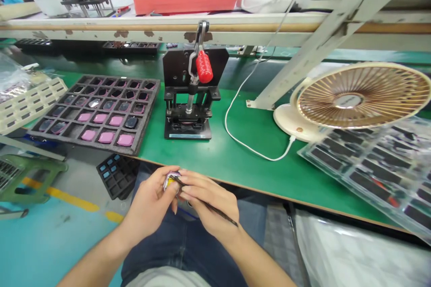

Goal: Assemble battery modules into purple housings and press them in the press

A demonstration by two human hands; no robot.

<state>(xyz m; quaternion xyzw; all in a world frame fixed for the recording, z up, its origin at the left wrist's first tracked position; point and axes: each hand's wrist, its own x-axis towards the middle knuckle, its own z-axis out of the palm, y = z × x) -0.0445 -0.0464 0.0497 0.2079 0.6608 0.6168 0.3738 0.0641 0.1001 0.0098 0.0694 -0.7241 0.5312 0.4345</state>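
Over my lap, just off the table's front edge, my left hand is closed on a small watch case. The case has a purplish rim and something yellow inside, and my fingers cover much of it. My right hand grips a pair of dark tweezers like a pen. Their tip points into the case, though the exact contact is too small to make out. Beyond my hands stands a black toggle press with a red handle.
Left of the press lies a foam tray with several watch parts, some pink. A cream fan and its white cable occupy the right, near clear plastic trays. A slanted metal post rises behind. Dark trays sit low at left.
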